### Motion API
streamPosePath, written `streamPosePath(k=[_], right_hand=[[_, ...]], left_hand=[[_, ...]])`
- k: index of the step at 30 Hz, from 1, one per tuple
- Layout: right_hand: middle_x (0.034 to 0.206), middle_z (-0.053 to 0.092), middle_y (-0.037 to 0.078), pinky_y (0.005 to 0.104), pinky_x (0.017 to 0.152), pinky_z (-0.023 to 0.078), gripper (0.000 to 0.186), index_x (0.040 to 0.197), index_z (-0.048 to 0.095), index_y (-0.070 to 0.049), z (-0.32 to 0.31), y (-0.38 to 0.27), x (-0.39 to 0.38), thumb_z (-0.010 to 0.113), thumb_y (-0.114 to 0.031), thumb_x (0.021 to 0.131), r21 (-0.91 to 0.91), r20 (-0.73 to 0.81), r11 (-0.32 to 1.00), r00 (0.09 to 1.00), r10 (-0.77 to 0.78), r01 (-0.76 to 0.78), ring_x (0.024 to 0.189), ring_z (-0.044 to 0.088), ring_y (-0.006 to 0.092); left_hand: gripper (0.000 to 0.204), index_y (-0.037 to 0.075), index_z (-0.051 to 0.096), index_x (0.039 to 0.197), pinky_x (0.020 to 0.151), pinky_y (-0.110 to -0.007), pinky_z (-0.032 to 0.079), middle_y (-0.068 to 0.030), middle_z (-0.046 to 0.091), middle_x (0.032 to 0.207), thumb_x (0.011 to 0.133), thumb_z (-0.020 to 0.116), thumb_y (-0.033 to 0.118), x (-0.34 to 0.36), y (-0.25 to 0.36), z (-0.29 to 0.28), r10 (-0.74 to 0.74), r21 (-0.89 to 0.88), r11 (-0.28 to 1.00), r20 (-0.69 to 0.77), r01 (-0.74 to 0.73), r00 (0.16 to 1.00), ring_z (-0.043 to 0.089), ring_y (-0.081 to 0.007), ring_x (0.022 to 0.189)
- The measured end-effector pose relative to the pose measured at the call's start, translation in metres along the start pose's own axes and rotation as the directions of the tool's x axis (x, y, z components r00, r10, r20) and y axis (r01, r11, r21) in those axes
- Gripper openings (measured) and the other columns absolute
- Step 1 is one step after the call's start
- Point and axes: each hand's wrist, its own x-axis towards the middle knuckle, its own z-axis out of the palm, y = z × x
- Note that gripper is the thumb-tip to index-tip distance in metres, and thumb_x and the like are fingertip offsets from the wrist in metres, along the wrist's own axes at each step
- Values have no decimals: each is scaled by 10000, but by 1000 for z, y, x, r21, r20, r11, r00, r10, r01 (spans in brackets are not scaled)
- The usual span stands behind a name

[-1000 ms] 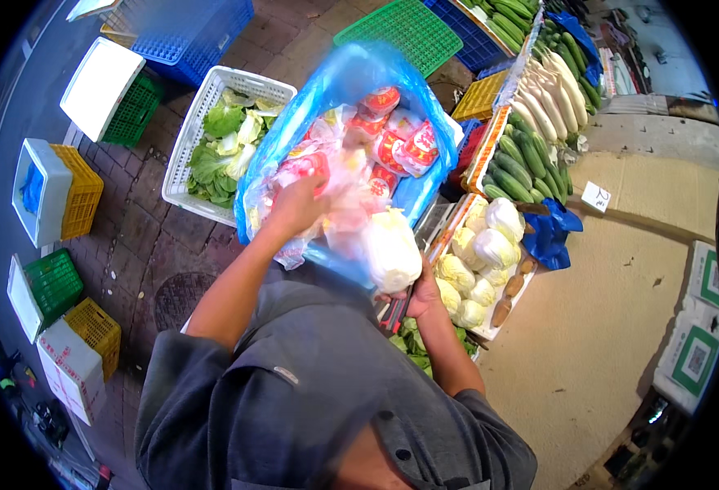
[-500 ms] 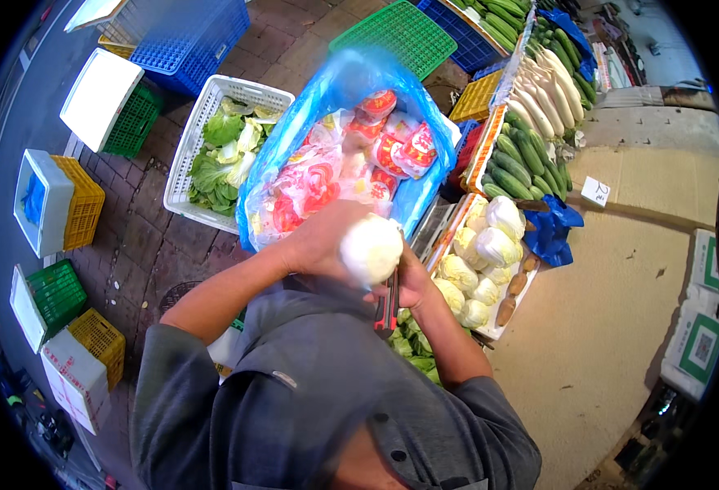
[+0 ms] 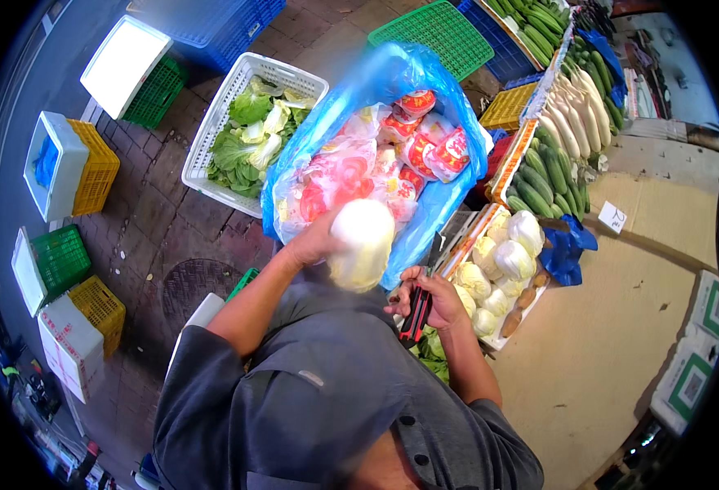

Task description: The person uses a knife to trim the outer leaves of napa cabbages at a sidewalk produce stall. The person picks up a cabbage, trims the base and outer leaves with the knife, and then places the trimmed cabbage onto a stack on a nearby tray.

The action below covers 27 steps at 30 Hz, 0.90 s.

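Note:
My left hand point(image 3: 313, 242) grips a pale napa cabbage point(image 3: 362, 247) from its left side, holding it in front of my chest. In my right hand point(image 3: 442, 299) is a red and black utility knife point(image 3: 416, 317), its blade pointing up and away from me, apart from the cabbage. Just beyond the cabbage stands a big blue plastic bag point(image 3: 413, 238). Several wrapped heads point(image 3: 419, 155) lie inside it, their clear wrapping printed in red.
Left of the bag, a white basket point(image 3: 200, 181) holds loose green leaves. To my right are a box of trimmed cabbages point(image 3: 514, 259), cucumbers point(image 3: 531, 192), white radishes point(image 3: 573, 114) and a cardboard-covered surface point(image 3: 588, 327). Crates and foam boxes point(image 3: 55, 167) line the far left. A green crate point(image 3: 433, 37) lies ahead.
My hands have moved apart, the knife going right, away from the cabbage. The cabbage has turned from end-on to a more lengthwise view. The whole view has also shifted.

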Motion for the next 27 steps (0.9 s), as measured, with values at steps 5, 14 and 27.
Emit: streamPosePath(k=[5, 14, 27], right_hand=[[674, 553, 83, 452, 777, 529, 171, 1034, 541, -39, 28, -2, -7, 566, -158, 914, -216, -177, 974, 978, -113, 74, 621, 594, 195], [725, 601, 134, 419, 623, 466, 162, 888, 606, -62, 49, -30, 26, 616, -38, 729, -888, 238, -460, 845, -480, -11, 692, 585, 356], [649, 543, 106, 435, 581, 434, 131, 718, 517, -84, 39, -31, 30, 640, -92, 673, -829, 340, -552, 862, -375, 87, 635, 565, 333]], left_hand=[[906, 35, 413, 1383, 1044, -351, 355, -83, 518, 1311, 614, 792, 329, -3, 10, 4, -38, 199, 980, 129, 12, 991, 479, -199, 1210], [972, -18, 440, 1341, 958, -305, 418, -78, 576, 1191, 559, 857, 381, -15, 18, 10, -193, 286, 944, 88, 161, 977, 535, -158, 1104], [909, -13, 510, 1281, 959, -314, 412, -84, 586, 1184, 549, 838, 414, -14, 15, 10, -234, 429, 889, 119, 163, 965, 545, -172, 1091]])
